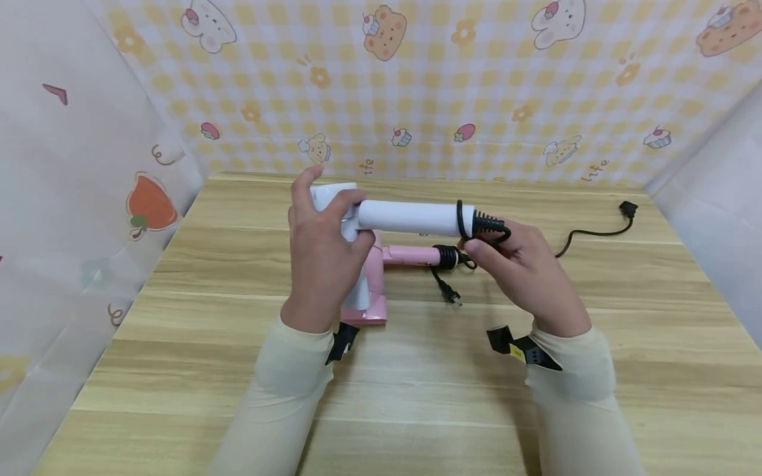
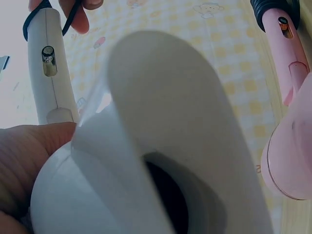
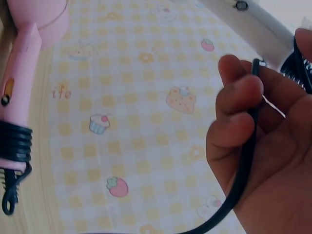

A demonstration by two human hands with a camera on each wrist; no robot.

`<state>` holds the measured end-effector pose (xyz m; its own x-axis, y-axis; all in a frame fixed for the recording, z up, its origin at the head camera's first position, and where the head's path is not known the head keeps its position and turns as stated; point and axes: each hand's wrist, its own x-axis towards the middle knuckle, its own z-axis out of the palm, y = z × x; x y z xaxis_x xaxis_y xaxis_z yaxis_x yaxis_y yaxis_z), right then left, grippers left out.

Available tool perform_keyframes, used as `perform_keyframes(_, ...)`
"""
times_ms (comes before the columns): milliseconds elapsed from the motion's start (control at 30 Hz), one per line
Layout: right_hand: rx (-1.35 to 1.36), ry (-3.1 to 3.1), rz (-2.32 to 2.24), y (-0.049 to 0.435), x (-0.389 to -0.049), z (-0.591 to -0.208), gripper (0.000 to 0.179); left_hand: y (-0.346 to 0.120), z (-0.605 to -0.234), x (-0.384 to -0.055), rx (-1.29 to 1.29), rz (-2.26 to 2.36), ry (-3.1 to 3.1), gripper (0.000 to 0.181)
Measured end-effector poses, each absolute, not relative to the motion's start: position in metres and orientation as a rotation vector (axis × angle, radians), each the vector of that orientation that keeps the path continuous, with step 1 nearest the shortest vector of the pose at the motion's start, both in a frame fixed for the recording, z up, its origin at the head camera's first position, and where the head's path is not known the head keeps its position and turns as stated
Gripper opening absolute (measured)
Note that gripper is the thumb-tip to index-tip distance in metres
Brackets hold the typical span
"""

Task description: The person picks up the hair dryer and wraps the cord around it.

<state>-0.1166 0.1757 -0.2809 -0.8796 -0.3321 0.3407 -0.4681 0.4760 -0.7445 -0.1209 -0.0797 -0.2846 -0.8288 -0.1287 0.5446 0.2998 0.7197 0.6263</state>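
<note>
A white hair dryer (image 1: 411, 218) is held up above the table, its handle pointing right. My left hand (image 1: 324, 254) grips it around the head, thumb and fingers on either side. The wide flat nozzle (image 2: 170, 83) fills much of the left wrist view. At the handle's end my right hand (image 1: 530, 271) pinches the black cord (image 3: 250, 131), which runs through its curled fingers. One loop of that cord goes round the handle's base. Behind and below lies a pink hair dryer (image 1: 411, 255), partly hidden by the white one, its cord wound around its handle.
The pink dryer's plug (image 1: 449, 293) lies on the wooden table (image 1: 428, 410) just below its handle. Toward the back right rests another black plug (image 1: 628, 209) on a trailing cord. A checkered cloth (image 1: 428, 86) with cartoon prints covers the back wall.
</note>
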Motion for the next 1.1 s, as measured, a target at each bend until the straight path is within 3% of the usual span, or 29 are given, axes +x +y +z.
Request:
perform_keyframes(300, 0.481, -2.565, 1.531, 0.167, -0.115, -0.279, 0.041, -0.08, -0.286, -0.123, -0.102, -0.969, -2.365, 0.037)
perform_keyframes(867, 0.466, -2.65, 1.244, 0.158, -0.114, -0.282, 0.056, -0.081, -0.295, -0.13, -0.075, -0.849, -2.417, 0.039)
perform_keyframes(1100, 0.474, -2.647, 1.083, 0.157, -0.116, -0.283, 0.052, -0.079, -0.298, -0.132, -0.082, -0.784, -2.452, 0.039)
